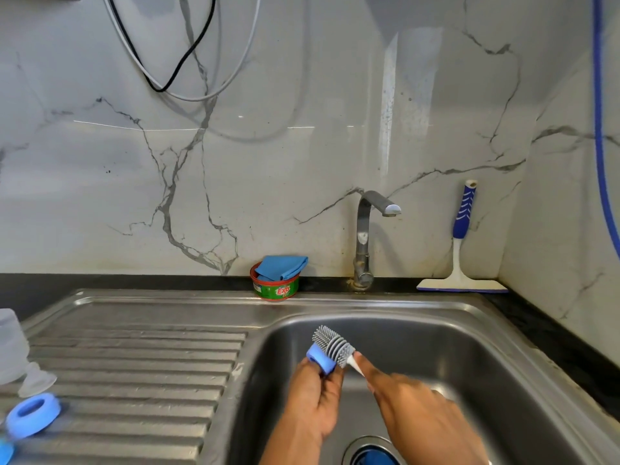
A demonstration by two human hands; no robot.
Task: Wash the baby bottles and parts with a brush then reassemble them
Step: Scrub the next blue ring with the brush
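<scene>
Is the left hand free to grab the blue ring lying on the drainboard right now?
Probably not yet: the left hand grips another blue ring; nothing blocks the drainboard ring.

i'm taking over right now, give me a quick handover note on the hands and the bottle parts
Left hand: grips a blue ring over the sink basin.
Right hand: holds the brush, bristles against that ring.
Drainboard, far left: second blue ring, clear teat, clear bottle, blurred.
Done: parts are apart; which are washed, cannot tell.
Left: finish scrubbing, then reassemble.
</scene>
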